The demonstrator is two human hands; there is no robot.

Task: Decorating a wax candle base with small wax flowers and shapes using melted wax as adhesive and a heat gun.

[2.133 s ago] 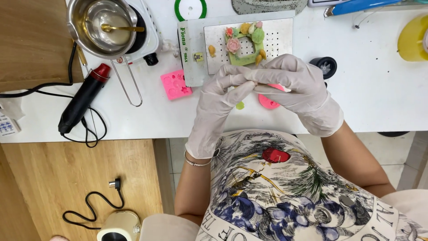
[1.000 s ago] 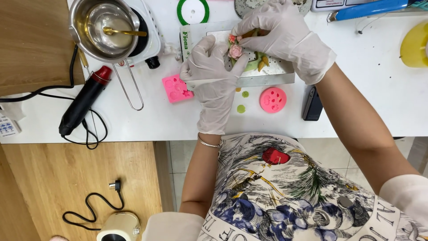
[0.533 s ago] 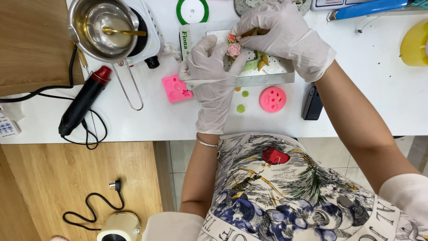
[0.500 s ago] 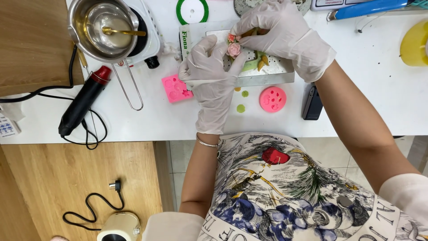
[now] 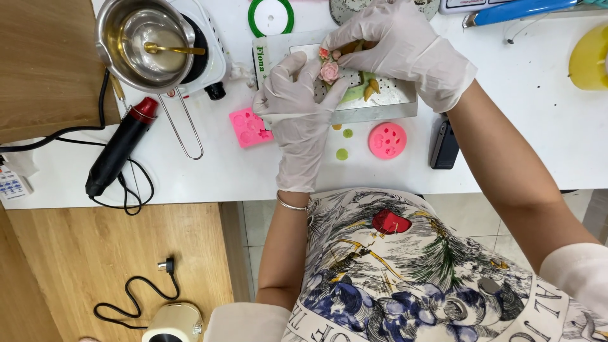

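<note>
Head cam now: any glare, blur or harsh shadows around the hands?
Head view: sharp overall, no motion blur on the left hand or right hand; light is even and soft, with faint shadows under the hands; bright reflections in the steel pot; the white table looks bright but keeps detail.

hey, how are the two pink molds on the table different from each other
The square pink mold has straight edges and corners, while the round pink mold is a disc. The square one lies just beside the left hand, by the metal plate's left end; the round one lies apart from both hands, below the plate's right part. Both are pink, lie flat on the white table, and show small shaped cavities facing up.
</note>
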